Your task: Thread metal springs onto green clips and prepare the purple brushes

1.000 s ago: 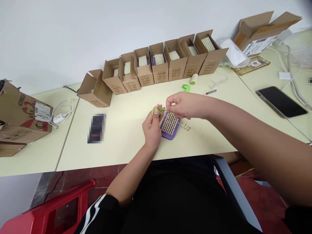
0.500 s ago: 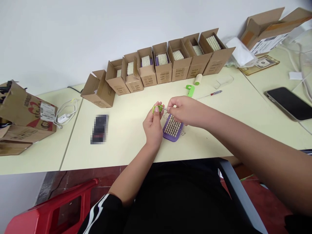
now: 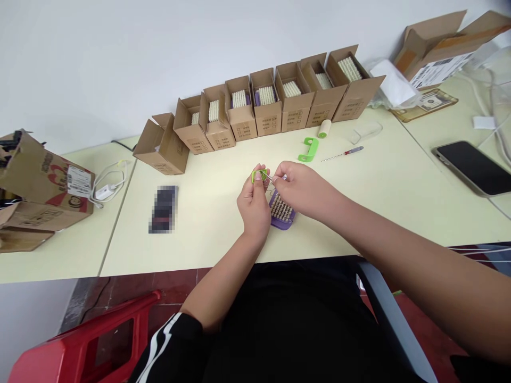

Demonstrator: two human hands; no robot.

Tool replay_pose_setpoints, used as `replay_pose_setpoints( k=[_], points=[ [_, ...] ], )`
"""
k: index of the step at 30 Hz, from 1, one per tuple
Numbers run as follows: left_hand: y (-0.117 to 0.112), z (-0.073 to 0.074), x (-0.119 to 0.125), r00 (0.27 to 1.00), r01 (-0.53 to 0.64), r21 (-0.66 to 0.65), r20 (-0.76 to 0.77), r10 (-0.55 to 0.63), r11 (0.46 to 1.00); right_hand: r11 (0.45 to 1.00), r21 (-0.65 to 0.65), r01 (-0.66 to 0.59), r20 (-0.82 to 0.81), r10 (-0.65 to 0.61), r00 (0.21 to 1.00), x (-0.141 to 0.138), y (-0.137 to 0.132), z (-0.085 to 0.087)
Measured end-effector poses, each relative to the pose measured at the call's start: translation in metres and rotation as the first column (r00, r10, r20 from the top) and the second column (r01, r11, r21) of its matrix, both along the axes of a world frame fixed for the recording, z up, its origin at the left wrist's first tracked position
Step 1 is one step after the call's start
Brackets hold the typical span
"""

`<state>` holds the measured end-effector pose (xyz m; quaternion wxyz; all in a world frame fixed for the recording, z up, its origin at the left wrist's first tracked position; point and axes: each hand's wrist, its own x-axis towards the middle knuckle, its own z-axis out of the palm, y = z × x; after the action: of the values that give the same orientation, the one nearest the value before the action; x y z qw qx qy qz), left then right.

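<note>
My left hand point(image 3: 253, 205) is closed on a small green plastic part point(image 3: 257, 174), held up above the table. My right hand point(image 3: 301, 189) is pinched on a thin metal wire piece point(image 3: 270, 178) that meets the green part. Just under both hands a purple brush point(image 3: 281, 213) with pale bristles lies on the cream table point(image 3: 359, 197), partly covered by my right hand.
A row of several open cardboard boxes point(image 3: 265, 103) holding brushes stands along the wall. A second green part point(image 3: 308, 149), a small roll point(image 3: 324, 128) and a red-handled screwdriver point(image 3: 343, 153) lie behind my hands. A phone point(image 3: 475, 167) is at right, a dark object point(image 3: 163, 208) at left.
Both hands have drawn slightly nearer to me and together over the purple brush. My right hand now covers more of the brush.
</note>
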<state>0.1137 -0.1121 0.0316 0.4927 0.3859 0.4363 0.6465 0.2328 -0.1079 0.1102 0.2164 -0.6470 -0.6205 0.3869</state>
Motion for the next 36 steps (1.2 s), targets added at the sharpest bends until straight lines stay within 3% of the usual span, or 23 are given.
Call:
replay_pose_setpoints(
  k=[7,13,24,36],
  points=[
    [0.003,-0.004,-0.004,1.0,0.001,0.016,-0.028,0.0,1.0,0.998,0.01,-0.062,-0.02,0.062,0.998,0.002,0.009,0.002],
    [0.004,-0.01,-0.011,0.998,0.064,0.04,-0.005,-0.064,0.997,0.978,-0.131,-0.16,-0.022,0.159,0.987,0.012,0.027,0.013],
    [0.007,-0.012,-0.019,0.991,0.131,0.033,-0.04,-0.13,0.991,0.939,-0.263,-0.22,0.037,0.238,0.971,0.023,0.043,0.042],
    [0.007,-0.016,-0.017,0.993,0.121,0.053,-0.013,-0.12,0.991,0.953,-0.128,-0.276,-0.131,0.26,0.957,0.031,0.047,0.017]
  ],
)
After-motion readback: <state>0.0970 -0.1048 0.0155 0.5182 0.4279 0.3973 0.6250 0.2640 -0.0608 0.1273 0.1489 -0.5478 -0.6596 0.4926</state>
